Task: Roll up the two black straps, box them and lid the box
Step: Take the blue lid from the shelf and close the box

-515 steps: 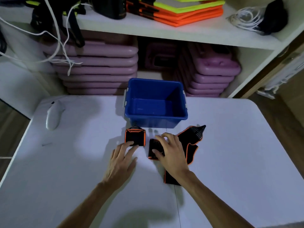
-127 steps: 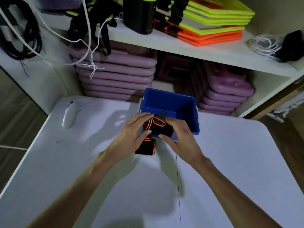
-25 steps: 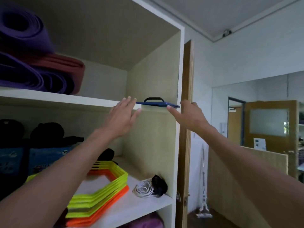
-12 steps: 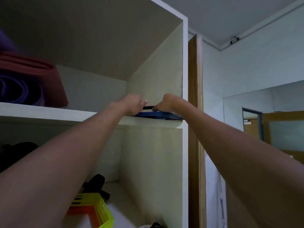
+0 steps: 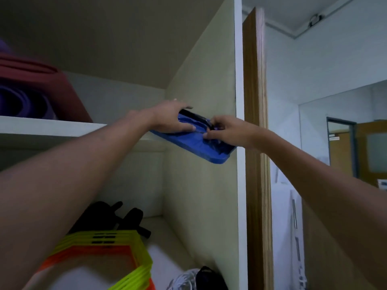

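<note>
A flat blue lid (image 5: 211, 152) with a black handle (image 5: 193, 116) tilts off the front of the upper white shelf (image 5: 52, 127), its near corner hanging below the shelf edge. My left hand (image 5: 170, 119) grips the lid's far left side, fingers over its top. My right hand (image 5: 227, 130) holds the lid at the right, fingertips by the handle's end. The blue box, the two black straps and the table are out of view.
Rolled red and purple mats (image 5: 31, 88) lie on the upper shelf at left. Below sit yellow and orange frames (image 5: 100, 250), black items (image 5: 109, 216) and a white cord bundle (image 5: 186, 279). A wooden door edge (image 5: 254, 143) stands right of the cabinet side panel.
Both hands have pulled the blue lid forward off the shelf, so it now tilts down toward me. My view has shifted slightly lower.
</note>
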Action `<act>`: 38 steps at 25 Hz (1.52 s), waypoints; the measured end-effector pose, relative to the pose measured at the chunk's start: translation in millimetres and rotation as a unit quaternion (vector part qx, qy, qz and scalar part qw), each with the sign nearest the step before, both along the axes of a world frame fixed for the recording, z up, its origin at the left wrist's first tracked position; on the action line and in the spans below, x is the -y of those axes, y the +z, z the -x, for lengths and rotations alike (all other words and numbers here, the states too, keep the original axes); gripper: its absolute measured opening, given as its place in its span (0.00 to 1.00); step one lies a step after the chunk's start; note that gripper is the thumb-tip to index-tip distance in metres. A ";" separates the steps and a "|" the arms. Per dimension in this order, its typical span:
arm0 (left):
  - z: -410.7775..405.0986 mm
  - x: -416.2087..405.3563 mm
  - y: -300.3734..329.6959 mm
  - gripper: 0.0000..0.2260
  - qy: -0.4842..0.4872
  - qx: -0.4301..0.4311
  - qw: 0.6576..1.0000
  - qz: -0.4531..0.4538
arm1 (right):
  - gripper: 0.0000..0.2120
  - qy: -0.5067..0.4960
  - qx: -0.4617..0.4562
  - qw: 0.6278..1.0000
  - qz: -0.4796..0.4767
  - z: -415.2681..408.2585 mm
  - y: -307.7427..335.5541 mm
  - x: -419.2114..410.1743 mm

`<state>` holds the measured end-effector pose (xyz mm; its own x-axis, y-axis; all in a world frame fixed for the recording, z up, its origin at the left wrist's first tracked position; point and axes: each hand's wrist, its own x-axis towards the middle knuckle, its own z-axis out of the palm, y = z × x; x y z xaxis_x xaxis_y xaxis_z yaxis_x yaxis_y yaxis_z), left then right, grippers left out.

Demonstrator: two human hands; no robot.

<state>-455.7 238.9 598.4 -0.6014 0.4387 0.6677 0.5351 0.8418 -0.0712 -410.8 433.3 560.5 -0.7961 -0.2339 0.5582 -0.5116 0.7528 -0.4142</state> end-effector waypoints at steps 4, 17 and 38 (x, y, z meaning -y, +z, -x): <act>-32.9 12.3 -38.7 0.16 -0.025 -0.048 0.998 -0.038 | 0.11 0.016 -0.084 0.996 -0.014 -29.7 -34.2 6.6; -224.5 169.6 -385.8 0.20 0.147 0.055 0.968 -0.196 | 0.21 0.060 -0.014 0.998 -0.020 -138.4 -350.4 186.9; -237.4 262.8 -692.6 0.23 0.213 0.315 0.894 -0.238 | 0.27 0.059 0.186 0.973 -0.125 -138.6 -651.6 271.9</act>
